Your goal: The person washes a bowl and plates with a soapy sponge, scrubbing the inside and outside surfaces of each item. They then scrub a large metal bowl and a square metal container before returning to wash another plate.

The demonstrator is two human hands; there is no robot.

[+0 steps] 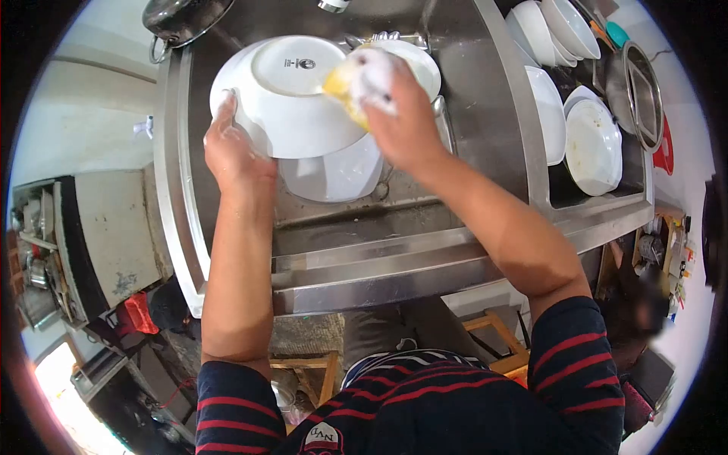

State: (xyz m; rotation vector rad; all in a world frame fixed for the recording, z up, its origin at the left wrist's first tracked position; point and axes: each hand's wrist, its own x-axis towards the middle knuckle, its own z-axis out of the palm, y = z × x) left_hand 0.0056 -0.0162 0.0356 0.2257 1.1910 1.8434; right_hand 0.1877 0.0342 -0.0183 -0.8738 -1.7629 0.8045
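Note:
A large white bowl (303,125) is tilted over the sink with its base, marked by a dark printed logo, turned up toward me. My left hand (236,152) grips the bowl's left side, thumb lying on the outer wall. In my right hand (402,106) is a yellow and white sponge (353,83), foamy and pressed near the bowl's base on the right; this hand is slightly blurred. Below the bowl, a white square dish (334,178) lies in the sink. Behind my right hand, a white plate (425,68) shows beside some metal cutlery (387,36).
The steel sink (485,114) has a raised front rim (364,284). In the right basin stand stacked white bowls (569,30), a stained white dish (591,148) and a metal strainer (643,95). A dark pot (182,21) sits at the back left. Another person (637,296) is at far right.

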